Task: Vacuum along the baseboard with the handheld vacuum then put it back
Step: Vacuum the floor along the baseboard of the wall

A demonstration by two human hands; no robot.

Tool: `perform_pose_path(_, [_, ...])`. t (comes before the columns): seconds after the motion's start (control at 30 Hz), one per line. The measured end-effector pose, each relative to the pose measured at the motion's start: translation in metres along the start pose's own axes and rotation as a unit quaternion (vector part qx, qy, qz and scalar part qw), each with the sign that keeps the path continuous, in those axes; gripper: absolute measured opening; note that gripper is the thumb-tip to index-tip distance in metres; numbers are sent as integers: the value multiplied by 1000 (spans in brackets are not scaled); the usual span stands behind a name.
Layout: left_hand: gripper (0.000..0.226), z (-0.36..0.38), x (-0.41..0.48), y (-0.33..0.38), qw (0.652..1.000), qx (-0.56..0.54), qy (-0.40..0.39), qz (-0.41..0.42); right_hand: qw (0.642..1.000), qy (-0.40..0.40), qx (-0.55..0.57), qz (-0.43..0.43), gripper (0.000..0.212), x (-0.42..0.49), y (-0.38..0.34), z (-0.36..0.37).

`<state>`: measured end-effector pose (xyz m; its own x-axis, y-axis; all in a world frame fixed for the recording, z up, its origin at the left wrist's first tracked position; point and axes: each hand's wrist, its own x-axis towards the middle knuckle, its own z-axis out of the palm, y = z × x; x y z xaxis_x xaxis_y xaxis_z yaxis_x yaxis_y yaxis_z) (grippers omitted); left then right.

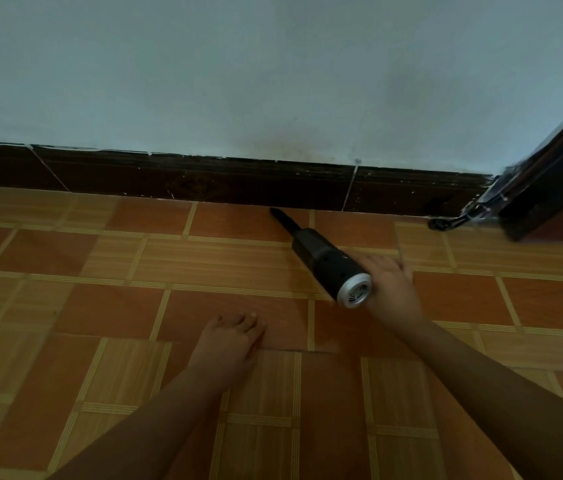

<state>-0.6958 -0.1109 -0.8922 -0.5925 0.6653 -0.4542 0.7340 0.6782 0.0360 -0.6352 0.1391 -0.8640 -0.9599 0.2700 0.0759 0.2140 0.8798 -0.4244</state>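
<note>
Handheld vacuum [325, 263]: a black tube with a silver vented rear cap [354, 291], lying at a slant low over the floor [100, 306]. Its slim black nozzle [283, 220] points up and to the left, and the tip sits right at the foot of the baseboard [204, 181], where it meets the floor. Whether the tip actually touches the baseboard cannot be told.

The right hand [392, 289] holds the handheld vacuum at its rear end, just beside the silver cap. Its grip is clamped on the body from the right side, with the fingers curled over the far side of the tube. The thumb is hidden. The right arm reaches in from the lower right corner.

The left hand [231, 337] is well apart from the vacuum, nearer the camera and to the left. It lies palm down on the floor, its grip apart, with straight fingers pointing toward the baseboard.

The floor is orange-brown tile crossed by pale yellow striped bands. The baseboard is dark brown, flecked with white along its top edge and broken by two thin pale joints. Above it rises a plain pale wall [238, 64] with a faint smudge near the middle. At the far right a dark door [557, 188] leans into view, with a small black fitting [441, 223] on the floor at its lower corner.
</note>
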Motion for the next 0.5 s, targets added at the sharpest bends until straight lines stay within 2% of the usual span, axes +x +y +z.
perform_pose_path(0.23, [52,3,1,-3,1000,0,-1,9,1000,-6,18,-20,55,21,-29,17])
perform_pose_path(0.5, [51,8,1,-2,1000,-5,23,5,1000,-4,17,-10,58,20,-23,20])
